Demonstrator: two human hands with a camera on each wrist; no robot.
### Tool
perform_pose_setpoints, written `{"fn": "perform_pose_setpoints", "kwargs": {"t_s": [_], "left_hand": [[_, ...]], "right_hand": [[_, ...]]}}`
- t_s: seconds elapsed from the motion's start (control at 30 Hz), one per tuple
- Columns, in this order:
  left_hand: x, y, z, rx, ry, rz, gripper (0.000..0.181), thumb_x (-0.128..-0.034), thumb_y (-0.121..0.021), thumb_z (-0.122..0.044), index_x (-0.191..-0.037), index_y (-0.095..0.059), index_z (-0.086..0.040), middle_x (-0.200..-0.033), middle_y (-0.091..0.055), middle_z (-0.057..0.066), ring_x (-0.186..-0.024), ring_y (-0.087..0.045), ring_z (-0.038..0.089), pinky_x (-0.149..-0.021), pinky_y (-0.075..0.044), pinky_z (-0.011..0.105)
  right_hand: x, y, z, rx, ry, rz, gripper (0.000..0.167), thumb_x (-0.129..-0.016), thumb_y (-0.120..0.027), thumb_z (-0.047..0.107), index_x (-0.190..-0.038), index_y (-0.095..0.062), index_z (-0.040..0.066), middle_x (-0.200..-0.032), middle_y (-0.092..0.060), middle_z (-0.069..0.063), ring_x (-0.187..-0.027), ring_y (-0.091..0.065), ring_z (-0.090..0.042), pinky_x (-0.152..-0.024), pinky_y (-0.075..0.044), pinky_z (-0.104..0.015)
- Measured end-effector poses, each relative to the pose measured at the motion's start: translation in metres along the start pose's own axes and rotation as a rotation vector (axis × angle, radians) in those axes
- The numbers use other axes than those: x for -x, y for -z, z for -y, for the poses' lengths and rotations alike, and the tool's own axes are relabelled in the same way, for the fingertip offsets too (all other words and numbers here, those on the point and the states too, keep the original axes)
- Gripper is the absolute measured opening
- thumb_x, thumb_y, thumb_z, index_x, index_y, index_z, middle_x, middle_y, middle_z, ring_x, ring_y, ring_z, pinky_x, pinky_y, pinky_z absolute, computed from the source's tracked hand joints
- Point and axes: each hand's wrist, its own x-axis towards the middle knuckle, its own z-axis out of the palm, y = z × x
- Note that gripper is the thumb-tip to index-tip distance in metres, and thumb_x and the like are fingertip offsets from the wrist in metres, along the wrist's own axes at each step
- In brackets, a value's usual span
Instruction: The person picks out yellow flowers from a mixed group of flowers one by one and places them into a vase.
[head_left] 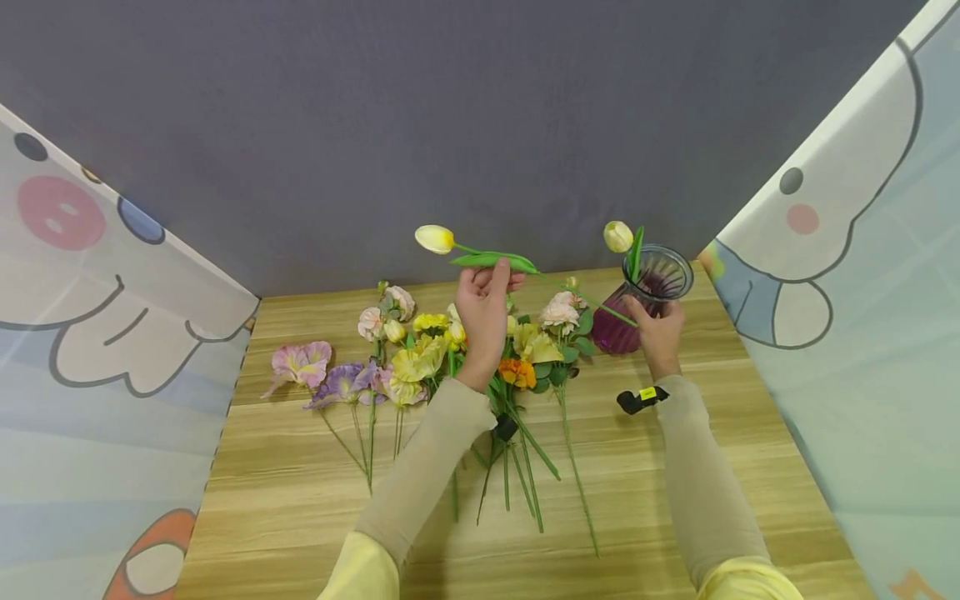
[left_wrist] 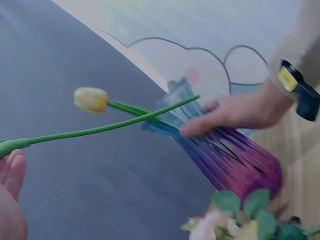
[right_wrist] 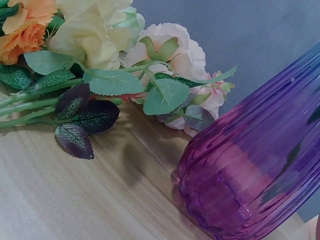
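A yellow-white tulip [head_left: 435, 239] with a green leaf and long stem is pinched in the left hand [head_left: 483, 321]; its bare stem end reaches toward the vase. The right hand [head_left: 658, 333] grips the neck of a ribbed glass vase [head_left: 617, 323], purple below and bluish at the rim. A second tulip [head_left: 618, 237] stands in the vase, its head leaning out to the left. In the left wrist view the held stem [left_wrist: 100, 129] crosses before the vase mouth, and the right hand [left_wrist: 240, 112] wraps the neck. The vase [right_wrist: 235, 175] is tilted, its base by the tabletop.
Artificial flowers lie across the wooden table [head_left: 300, 517]: pink and purple blooms [head_left: 302, 363] at left, yellow ones [head_left: 420, 358] in the middle, an orange one [head_left: 517, 373] and pale pink ones [head_left: 561, 312] beside the vase. A grey wall [head_left: 375, 150] rises behind, with printed panels at both sides.
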Motion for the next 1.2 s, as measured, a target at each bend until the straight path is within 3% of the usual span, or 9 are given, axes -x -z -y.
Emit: {"fn": "perform_pose_setpoints", "kwargs": {"t_s": [0.07, 0.27, 0.5, 0.73, 0.87, 1.1, 1.2], "left_hand": [[-0.004, -0.006, -0.005, 0.033, -0.037, -0.01, 0.015, -0.1055, -0.06, -0.01, -0.115, -0.059, 0.001, -0.098, -0.069, 0.031, -0.08, -0.073, 0.011, -0.083, -0.062, 0.044], [-0.015, -0.029, -0.017, 0.077, -0.104, -0.02, 0.015, -0.1046, -0.06, -0.007, -0.115, -0.061, 0.004, -0.097, -0.073, 0.021, -0.081, -0.073, 0.013, -0.082, -0.062, 0.047], [-0.022, -0.043, -0.015, -0.003, -0.1, 0.02, 0.023, -0.1041, -0.062, -0.008, -0.116, -0.064, 0.011, -0.1, -0.071, 0.032, -0.081, -0.073, 0.008, -0.081, -0.063, 0.043], [-0.023, -0.046, -0.011, -0.187, -0.021, 0.136, 0.026, -0.1051, -0.063, -0.018, -0.115, -0.072, 0.005, -0.102, -0.074, 0.023, -0.088, -0.074, 0.019, -0.084, -0.062, 0.032], [-0.023, -0.049, -0.009, -0.265, 0.001, 0.201, 0.026, -0.1044, -0.064, -0.018, -0.116, -0.074, 0.003, -0.097, -0.074, 0.019, -0.084, -0.072, 0.023, -0.079, -0.063, 0.033], [-0.019, -0.057, -0.006, -0.117, 0.114, 0.296, 0.03, -0.1058, -0.059, -0.008, -0.129, -0.065, 0.009, -0.113, -0.072, 0.028, -0.1, -0.072, 0.038, -0.087, -0.062, 0.031], [-0.014, -0.059, -0.003, -0.125, 0.152, 0.349, 0.033, -0.1062, -0.058, -0.008, -0.136, -0.062, 0.007, -0.12, -0.071, 0.024, -0.106, -0.072, 0.035, -0.091, -0.06, 0.028]], "right_hand": [[0.003, -0.002, 0.009, -0.024, 0.003, 0.011, 0.037, -0.089, -0.079, 0.002, -0.124, -0.068, 0.0, -0.106, -0.07, 0.012, -0.101, -0.061, -0.006, -0.092, -0.047, -0.019], [0.0, -0.001, 0.003, -0.066, -0.01, 0.014, 0.037, -0.088, -0.079, 0.002, -0.124, -0.069, 0.007, -0.11, -0.07, 0.008, -0.104, -0.062, -0.008, -0.094, -0.048, -0.019], [-0.007, 0.003, -0.019, -0.035, -0.021, -0.003, 0.037, -0.088, -0.081, 0.005, -0.122, -0.07, 0.01, -0.11, -0.071, 0.008, -0.105, -0.061, -0.008, -0.095, -0.047, -0.019], [-0.006, 0.003, -0.021, -0.039, -0.013, -0.013, 0.033, -0.087, -0.083, 0.01, -0.118, -0.07, 0.012, -0.109, -0.071, 0.005, -0.101, -0.061, -0.01, -0.091, -0.048, -0.019], [-0.006, 0.003, -0.021, -0.052, -0.002, -0.016, 0.032, -0.087, -0.083, 0.008, -0.116, -0.07, 0.012, -0.108, -0.071, 0.004, -0.099, -0.061, -0.01, -0.09, -0.048, -0.02], [-0.006, 0.003, -0.018, -0.053, -0.016, -0.013, 0.033, -0.088, -0.081, 0.005, -0.118, -0.07, 0.013, -0.108, -0.071, 0.008, -0.101, -0.062, -0.008, -0.092, -0.048, -0.019], [-0.006, 0.002, -0.018, -0.056, 0.001, -0.014, 0.034, -0.088, -0.08, 0.003, -0.119, -0.07, 0.011, -0.107, -0.071, 0.009, -0.101, -0.062, -0.007, -0.094, -0.048, -0.02]]}}
